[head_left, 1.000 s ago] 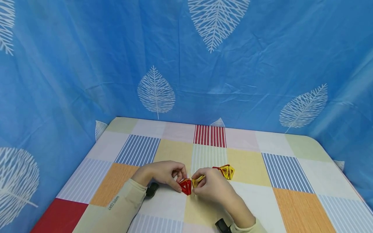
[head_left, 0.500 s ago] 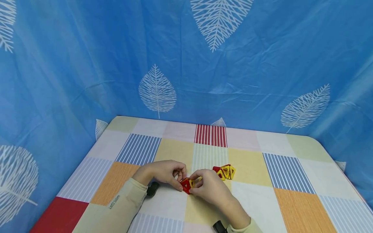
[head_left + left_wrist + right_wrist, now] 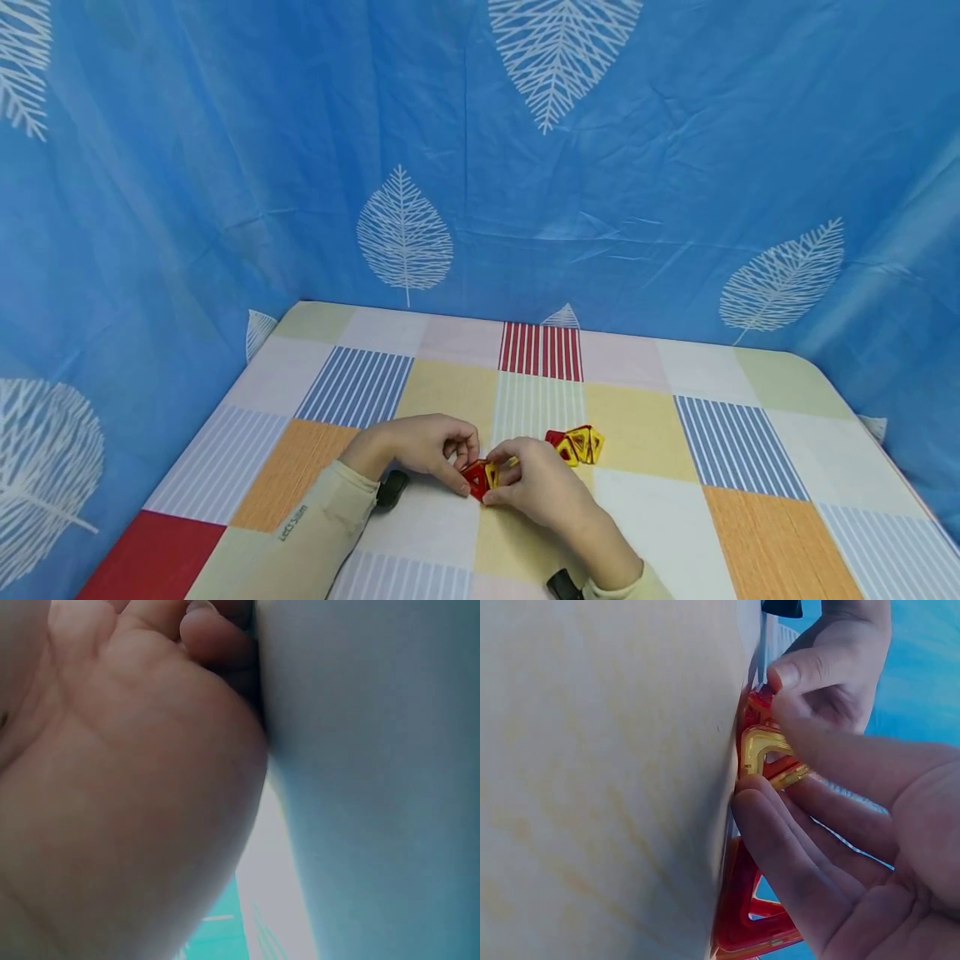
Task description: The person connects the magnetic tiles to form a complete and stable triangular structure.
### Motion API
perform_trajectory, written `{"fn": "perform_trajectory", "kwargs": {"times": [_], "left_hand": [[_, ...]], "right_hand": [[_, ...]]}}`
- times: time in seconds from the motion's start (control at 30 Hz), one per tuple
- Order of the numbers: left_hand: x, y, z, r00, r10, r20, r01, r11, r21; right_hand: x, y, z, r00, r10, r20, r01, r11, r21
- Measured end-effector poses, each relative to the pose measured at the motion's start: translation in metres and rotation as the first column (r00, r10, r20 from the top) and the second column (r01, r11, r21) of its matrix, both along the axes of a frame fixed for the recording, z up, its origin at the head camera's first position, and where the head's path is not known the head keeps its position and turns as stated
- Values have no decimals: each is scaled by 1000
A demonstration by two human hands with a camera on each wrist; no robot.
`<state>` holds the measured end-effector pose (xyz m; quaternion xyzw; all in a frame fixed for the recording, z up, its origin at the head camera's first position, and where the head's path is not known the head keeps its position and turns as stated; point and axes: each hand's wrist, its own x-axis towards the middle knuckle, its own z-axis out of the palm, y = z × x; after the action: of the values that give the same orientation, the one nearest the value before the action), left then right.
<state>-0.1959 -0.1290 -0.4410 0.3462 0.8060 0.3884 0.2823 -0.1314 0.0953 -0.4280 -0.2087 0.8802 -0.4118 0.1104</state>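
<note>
Red triangular magnetic tiles (image 3: 476,477) stand together on the cloth, pinched by my left hand (image 3: 431,446) between thumb and fingers. Against their right side is a yellow triangular magnetic tile (image 3: 492,475), which my right hand (image 3: 543,483) pinches. From the right wrist, the yellow tile (image 3: 754,750) shows right by my fingertips, with red tile edges (image 3: 756,705) behind it and the left hand (image 3: 840,675) beyond. In the left wrist view only the palm (image 3: 142,772) and some curled fingers appear; the tiles are hidden there.
Just behind the right hand lies a second cluster of red and yellow triangular tiles (image 3: 583,443). A patchwork cloth (image 3: 645,525) covers the table. Blue curtain with white leaves (image 3: 480,208) hangs at the back and sides.
My right hand has moved slightly left, bringing the yellow tile from a small gap away up against the red tiles. The left hand has stayed in place.
</note>
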Motion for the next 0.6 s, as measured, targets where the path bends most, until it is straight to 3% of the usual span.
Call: {"fn": "perform_trajectory", "kwargs": {"times": [0.23, 0.6], "left_hand": [[1, 1, 2, 1000, 4, -24, -5, 1000, -5], [0, 3, 4, 998, 16, -55, -17, 1000, -25]], "right_hand": [[0, -3, 0, 999, -12, -53, 12, 1000, 14], [0, -6, 4, 999, -29, -42, 31, 998, 47]]}}
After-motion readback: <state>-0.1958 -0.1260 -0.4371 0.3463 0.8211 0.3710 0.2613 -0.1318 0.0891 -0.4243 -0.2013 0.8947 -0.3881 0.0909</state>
